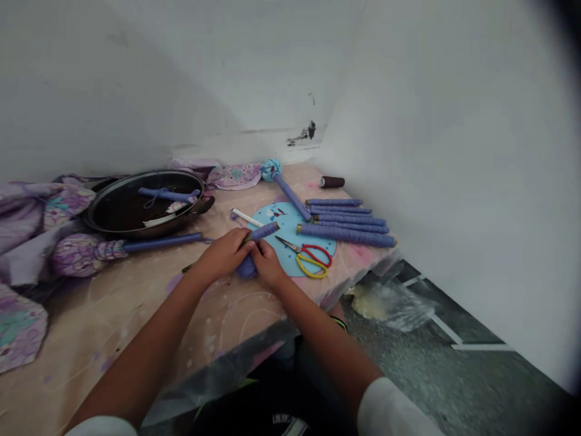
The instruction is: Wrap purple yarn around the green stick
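My left hand is closed around a stick wrapped in purple yarn, whose bare end points to the right. Close against it, my right hand is closed too, its fingertips at the yarn below the stick. A ball of purple yarn shows beneath and between both hands; my fingers partly cover it. Under the stick lies a round light-blue mat. Scissors with one red and one yellow handle rest on that mat, just right of my hands. A white marker lies behind my left hand.
Several yarn-wrapped sticks lie at the table's right side, near a dark thread spool. A blue-headed mallet-like piece touches the mat. Leftward are a black pan, a floral-headed piece and floral cloth. White walls stand behind and right.
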A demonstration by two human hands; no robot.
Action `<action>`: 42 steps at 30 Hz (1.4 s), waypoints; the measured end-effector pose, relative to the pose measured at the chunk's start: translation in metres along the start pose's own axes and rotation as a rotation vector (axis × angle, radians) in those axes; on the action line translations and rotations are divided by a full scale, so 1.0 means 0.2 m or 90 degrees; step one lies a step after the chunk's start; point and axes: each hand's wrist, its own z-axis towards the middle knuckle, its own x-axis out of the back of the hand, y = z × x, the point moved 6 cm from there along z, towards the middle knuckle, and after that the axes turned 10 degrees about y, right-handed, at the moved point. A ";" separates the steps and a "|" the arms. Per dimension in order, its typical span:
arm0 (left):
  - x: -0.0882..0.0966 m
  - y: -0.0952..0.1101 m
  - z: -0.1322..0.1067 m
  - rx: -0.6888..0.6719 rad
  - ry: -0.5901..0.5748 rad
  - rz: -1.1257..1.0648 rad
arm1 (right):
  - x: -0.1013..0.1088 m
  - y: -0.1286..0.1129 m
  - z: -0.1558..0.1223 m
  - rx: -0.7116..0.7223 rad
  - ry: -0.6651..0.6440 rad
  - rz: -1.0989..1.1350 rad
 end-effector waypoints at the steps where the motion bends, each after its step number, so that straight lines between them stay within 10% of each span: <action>1: 0.00 0.00 0.00 0.015 0.011 -0.002 | 0.00 0.00 0.00 0.004 -0.003 -0.005; 25: 0.09 -0.15 0.06 0.001 -0.068 -0.114 | -0.02 -0.02 0.00 0.051 -0.030 -0.089; 36: 0.12 -0.17 0.08 0.072 0.037 -0.075 | 0.01 0.01 -0.01 0.009 -0.010 -0.057; 42: -0.05 -0.08 0.02 -0.010 -0.113 -0.034 | 0.02 -0.02 0.01 0.052 -0.004 -0.123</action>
